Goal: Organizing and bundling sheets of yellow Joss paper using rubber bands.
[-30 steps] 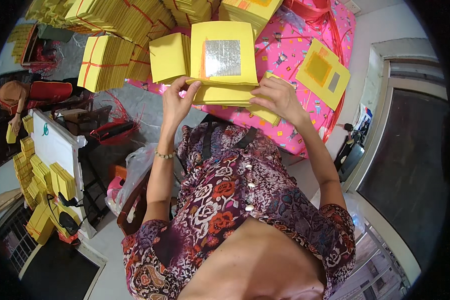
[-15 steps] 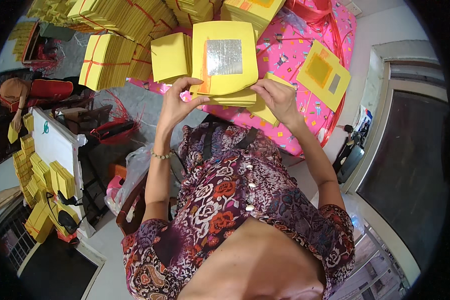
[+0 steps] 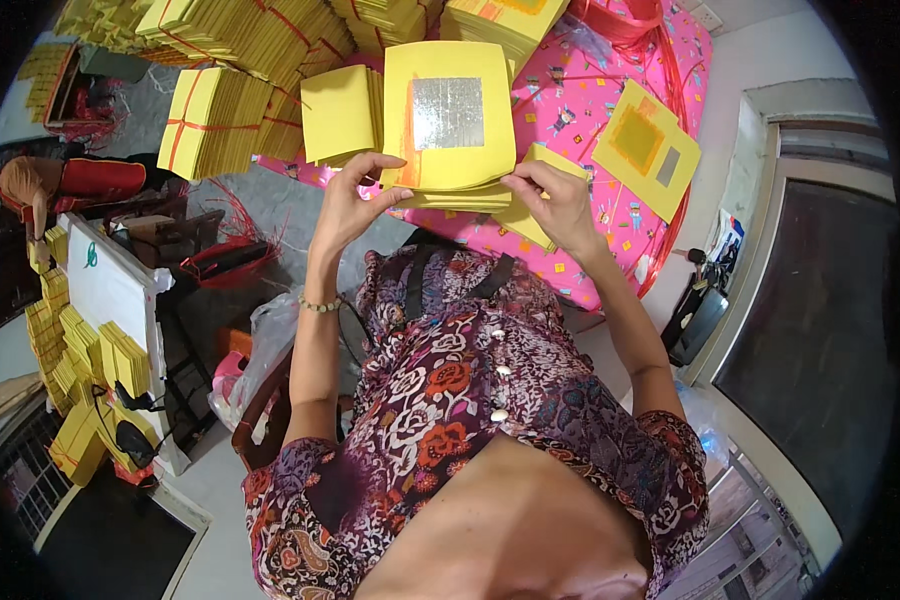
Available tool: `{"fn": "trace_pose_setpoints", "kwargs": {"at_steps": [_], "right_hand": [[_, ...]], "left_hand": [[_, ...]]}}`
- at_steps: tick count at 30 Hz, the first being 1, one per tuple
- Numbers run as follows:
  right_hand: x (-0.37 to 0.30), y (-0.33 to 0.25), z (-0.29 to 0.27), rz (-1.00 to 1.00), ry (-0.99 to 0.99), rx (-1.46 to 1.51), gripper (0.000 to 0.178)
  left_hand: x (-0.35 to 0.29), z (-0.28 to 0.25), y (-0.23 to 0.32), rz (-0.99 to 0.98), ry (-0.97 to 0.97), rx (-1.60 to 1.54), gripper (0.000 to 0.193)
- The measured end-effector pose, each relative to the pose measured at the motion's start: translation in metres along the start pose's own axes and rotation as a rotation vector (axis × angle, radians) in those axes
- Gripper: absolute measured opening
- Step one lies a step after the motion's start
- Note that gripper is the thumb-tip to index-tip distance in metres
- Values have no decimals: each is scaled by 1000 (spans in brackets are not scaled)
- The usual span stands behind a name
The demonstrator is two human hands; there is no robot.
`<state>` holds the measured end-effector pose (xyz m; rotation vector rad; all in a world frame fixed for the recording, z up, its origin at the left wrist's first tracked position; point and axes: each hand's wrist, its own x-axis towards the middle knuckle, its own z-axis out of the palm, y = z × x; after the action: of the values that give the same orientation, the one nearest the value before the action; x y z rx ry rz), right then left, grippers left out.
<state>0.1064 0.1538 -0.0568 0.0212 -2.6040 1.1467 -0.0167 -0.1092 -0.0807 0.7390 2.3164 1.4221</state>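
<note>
A stack of yellow paper sheets [image 3: 450,172] lies on a pink patterned cloth [image 3: 560,100], its top sheet bearing a silver foil square [image 3: 448,112] and an orange smear. At the stack's near left corner, my left hand [image 3: 355,203] has its fingers on top and the thumb at the edge, gripping the sheets. My right hand [image 3: 555,205] pinches the near right corner between thumb and fingers. Beneath, more yellow paper [image 3: 530,222] sticks out, partly hidden by the right hand.
Left of the stack stands a folded yellow bundle [image 3: 340,115]; beyond are bundles tied with red strips [image 3: 215,125]. A yellow sheet with an orange square [image 3: 648,150] lies at right beside red strips [image 3: 680,90]. At far left, a person [image 3: 35,190] works near a white board [image 3: 115,285].
The near edge of the top sheets, curved and lifted before, now lies flatter. My left thumb has shifted slightly left. The other person's hand has moved a little.
</note>
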Motion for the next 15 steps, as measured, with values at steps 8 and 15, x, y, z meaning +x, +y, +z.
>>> {"fn": "trace_pose_setpoints", "kwargs": {"at_steps": [8, 15], "right_hand": [[-20, 11, 15, 331, -55, 391, 14], [-27, 12, 22, 582, -41, 824, 28]], "left_hand": [[-2, 11, -8, -75, 76, -157, 23], [-1, 17, -11, -97, 135, -160, 17]]}}
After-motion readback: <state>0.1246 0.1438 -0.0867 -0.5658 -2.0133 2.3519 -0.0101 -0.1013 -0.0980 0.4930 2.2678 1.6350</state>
